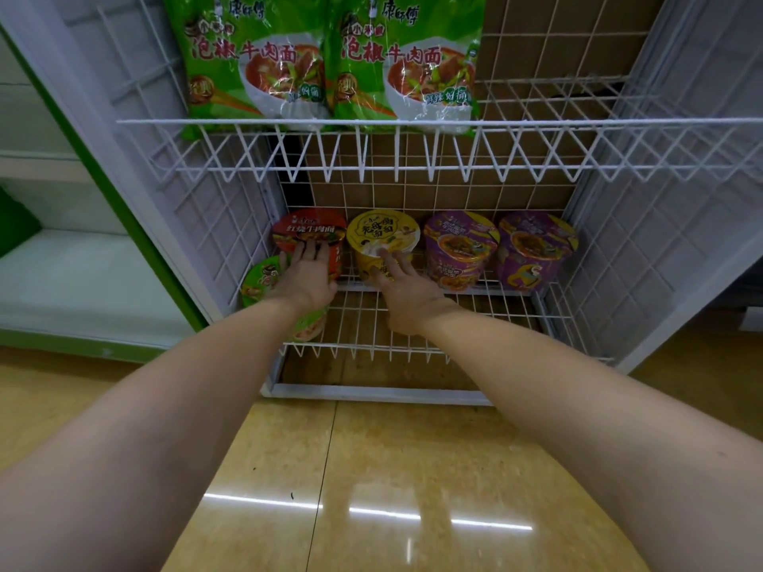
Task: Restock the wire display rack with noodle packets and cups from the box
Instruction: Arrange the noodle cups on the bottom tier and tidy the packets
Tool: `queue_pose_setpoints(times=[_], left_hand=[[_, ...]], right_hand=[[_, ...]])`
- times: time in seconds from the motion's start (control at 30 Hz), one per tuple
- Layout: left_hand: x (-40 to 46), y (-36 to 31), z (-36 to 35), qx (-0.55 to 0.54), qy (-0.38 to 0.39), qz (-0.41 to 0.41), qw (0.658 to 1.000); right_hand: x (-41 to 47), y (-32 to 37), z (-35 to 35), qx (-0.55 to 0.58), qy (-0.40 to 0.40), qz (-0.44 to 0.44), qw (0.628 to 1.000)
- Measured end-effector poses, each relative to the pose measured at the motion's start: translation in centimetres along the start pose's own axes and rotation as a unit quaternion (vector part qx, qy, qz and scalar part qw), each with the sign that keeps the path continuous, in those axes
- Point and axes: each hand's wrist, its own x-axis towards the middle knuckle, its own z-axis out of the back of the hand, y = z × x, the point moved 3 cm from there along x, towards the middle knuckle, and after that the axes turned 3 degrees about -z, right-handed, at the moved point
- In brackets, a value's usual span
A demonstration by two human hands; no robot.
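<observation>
My left hand (307, 278) lies with fingers spread over the front of the red noodle cup (309, 235), hiding its lower half; my right hand (406, 291) touches the yellow cup (383, 235) with straight fingers. My left wrist covers much of a green cup (260, 278). Two purple cups (460, 247) complete the lower shelf (413, 324). Two green noodle packets (256, 59) stand above, tops cut off.

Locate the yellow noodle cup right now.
Head view: the yellow noodle cup stands on the lower wire shelf, second from left between the red cup and a purple cup, with the right hand touching its front.
</observation>
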Motion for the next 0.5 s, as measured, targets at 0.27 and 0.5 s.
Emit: queue_pose_setpoints(times=[0.27,0.5], left_hand=[[-0.2,0.0,0.0,-0.017,-0.014,0.0,1.0],[-0.1,-0.2,-0.7,-0.038,-0.041,0.01,0.998]], right_hand=[[-0.2,1.0,0.1,0.003,0.004,0.001,1.0],[0.6,1.1,-0.4,-0.001,0.021,-0.004,1.0]])
